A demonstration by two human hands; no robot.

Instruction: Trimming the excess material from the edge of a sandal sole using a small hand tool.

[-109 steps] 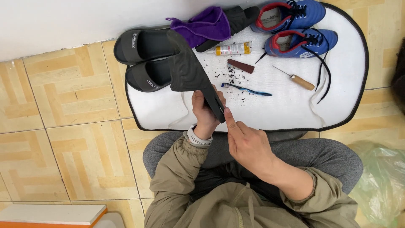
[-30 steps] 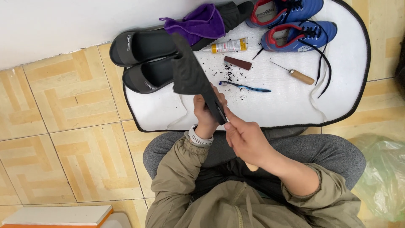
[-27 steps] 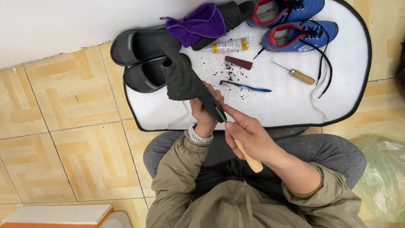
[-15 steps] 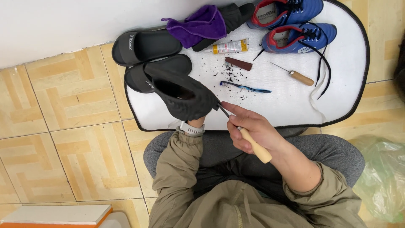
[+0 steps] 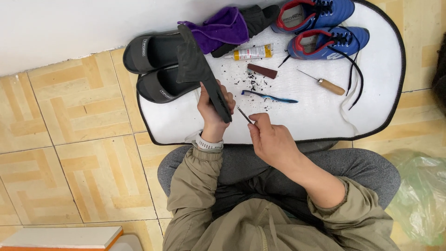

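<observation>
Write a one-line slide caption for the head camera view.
Left hand holds a dark slipper on edge while the right hand points a thin awl at it above a white mat.

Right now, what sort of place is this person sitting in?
Probably a makeshift shoe-repair spot on a tiled floor, likely at home. A white mat holds a glue tube, an awl and blue shoes; the left hand grips a dark shoe.
</observation>
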